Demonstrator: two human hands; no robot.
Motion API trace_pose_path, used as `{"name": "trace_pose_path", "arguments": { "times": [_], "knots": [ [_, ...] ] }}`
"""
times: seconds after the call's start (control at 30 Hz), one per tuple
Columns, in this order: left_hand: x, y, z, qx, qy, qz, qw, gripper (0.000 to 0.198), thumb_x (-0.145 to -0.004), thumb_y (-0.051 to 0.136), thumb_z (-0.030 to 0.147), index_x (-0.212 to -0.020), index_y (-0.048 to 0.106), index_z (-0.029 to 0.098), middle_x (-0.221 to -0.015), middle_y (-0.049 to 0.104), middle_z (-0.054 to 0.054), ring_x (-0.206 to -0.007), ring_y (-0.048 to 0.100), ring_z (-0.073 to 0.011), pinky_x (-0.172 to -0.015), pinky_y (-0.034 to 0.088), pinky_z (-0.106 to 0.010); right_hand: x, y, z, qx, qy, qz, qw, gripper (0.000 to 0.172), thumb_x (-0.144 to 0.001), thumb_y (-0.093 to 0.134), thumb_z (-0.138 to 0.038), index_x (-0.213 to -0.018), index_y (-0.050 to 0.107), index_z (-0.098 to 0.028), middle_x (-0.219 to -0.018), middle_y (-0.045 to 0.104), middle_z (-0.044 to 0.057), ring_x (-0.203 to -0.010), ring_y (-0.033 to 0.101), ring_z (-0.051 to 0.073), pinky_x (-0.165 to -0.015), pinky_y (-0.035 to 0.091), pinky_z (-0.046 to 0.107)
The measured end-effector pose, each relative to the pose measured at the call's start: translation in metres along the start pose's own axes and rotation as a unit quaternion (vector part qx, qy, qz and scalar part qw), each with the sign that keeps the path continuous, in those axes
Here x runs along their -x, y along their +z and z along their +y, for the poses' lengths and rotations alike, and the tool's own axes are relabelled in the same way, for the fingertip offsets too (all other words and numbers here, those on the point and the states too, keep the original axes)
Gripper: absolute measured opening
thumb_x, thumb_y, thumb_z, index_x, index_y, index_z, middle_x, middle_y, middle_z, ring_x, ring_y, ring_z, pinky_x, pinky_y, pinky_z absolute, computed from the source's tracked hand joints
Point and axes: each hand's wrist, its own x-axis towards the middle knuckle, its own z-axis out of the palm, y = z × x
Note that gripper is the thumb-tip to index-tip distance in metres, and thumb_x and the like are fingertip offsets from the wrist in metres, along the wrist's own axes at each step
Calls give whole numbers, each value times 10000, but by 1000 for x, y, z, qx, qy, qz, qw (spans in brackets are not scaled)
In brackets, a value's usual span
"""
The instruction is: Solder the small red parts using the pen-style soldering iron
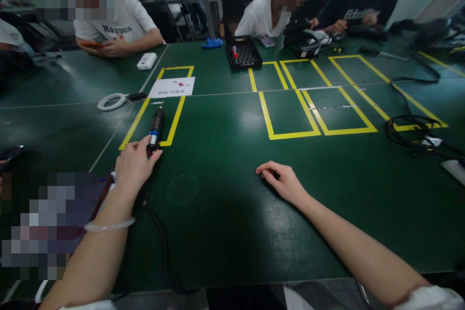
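Observation:
My left hand [135, 164] is closed round the lower end of a black electric screwdriver [157, 123] with a blue and silver band. The tool lies inside a yellow taped rectangle, its tip pointing away from me towards a white paper label [172, 87]. My right hand [281, 179] rests on the green table [218, 232], right of the middle, its fingers loosely curled with a gap between thumb and index finger. Nothing shows in it. From near my left wrist a black cable [163, 242] runs towards the table's front edge.
A black tray [243, 52] holding a red screwdriver stands at the back, beside blue gloves [211, 43]. Coiled black cable [410, 133] lies at right, a white cable coil [111, 101] at left. Several people sit across the table, near a white box [147, 61].

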Motion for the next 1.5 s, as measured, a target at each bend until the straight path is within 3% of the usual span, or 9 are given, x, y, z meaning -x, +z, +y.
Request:
{"name": "trace_pose_path", "arguments": {
  "times": [0.2,0.37,0.5,0.6,0.7,0.8,1.0,1.23,1.5],
  "knots": [
    [14,-1,14,-52,54,66,995,394,-942,368,465,-1116,548,161,-1112,524,-149,-990,540,-303,-788,430,-383,-1,0,0,8,-7,0,1000,192,-900,515,-165,-961,695,-196,-893,731,29,-769,660,152,-705,488,270],
    [12,3,16,-12,-1,72,997,366,-899,433,446,-1056,586,153,-1114,540,-184,-941,560,-339,-698,408,-398,0,0,1,10,-10,-2,1000,194,-901,516,-167,-960,697,-202,-905,730,29,-778,663,156,-709,489,272],
    [12,-12,28,48,-19,80,995,369,-926,380,406,-1063,590,136,-1101,579,-152,-945,572,-331,-760,411,-415,-1,2,2,10,-13,1,1000,192,-900,518,-162,-962,696,-196,-902,727,31,-765,660,151,-700,482,265],
    [16,-28,57,161,17,65,985,366,-934,401,421,-1117,584,163,-1013,642,-91,-920,603,-267,-810,435,-381,-1,2,1,8,-20,-1,1000,188,-904,518,-168,-971,692,-191,-896,726,33,-759,654,146,-687,479,259],
    [26,-40,104,366,113,-50,922,359,-917,468,430,-1124,610,174,-956,677,-56,-864,633,-193,-812,470,-317,-1,1,-1,-2,-21,-4,1000,183,-902,518,-171,-979,683,-187,-879,725,35,-749,654,143,-682,484,257],
    [39,-45,149,476,184,-134,849,364,-913,487,408,-1173,613,187,-1028,673,-70,-920,630,-186,-841,480,-322,-1,2,-1,-41,-13,-13,999,174,-906,520,-194,-999,667,-184,-890,725,46,-768,663,149,-704,499,272],
    [59,-28,190,641,167,-316,680,297,-858,601,365,-1049,581,138,-921,664,-67,-821,618,-145,-793,491,-302,0,10,3,-192,6,-53,980,346,-868,633,-303,-1187,555,-195,-909,691,47,-756,641,144,-707,518,291],
    [68,-12,198,679,119,-362,627,305,-776,704,347,-932,545,140,-815,636,-22,-716,585,-110,-720,471,-269,-1,14,4,-214,17,-49,976,252,-832,693,-326,-1027,613,-187,-855,677,34,-724,623,134,-680,507,278],
    [69,-15,200,670,111,-365,637,282,-834,633,383,-930,588,122,-844,657,-55,-753,610,-136,-765,492,-302,0,13,1,-152,-12,-26,988,171,-861,652,-297,-998,618,-201,-835,659,26,-702,608,131,-649,503,273]
  ]
}}
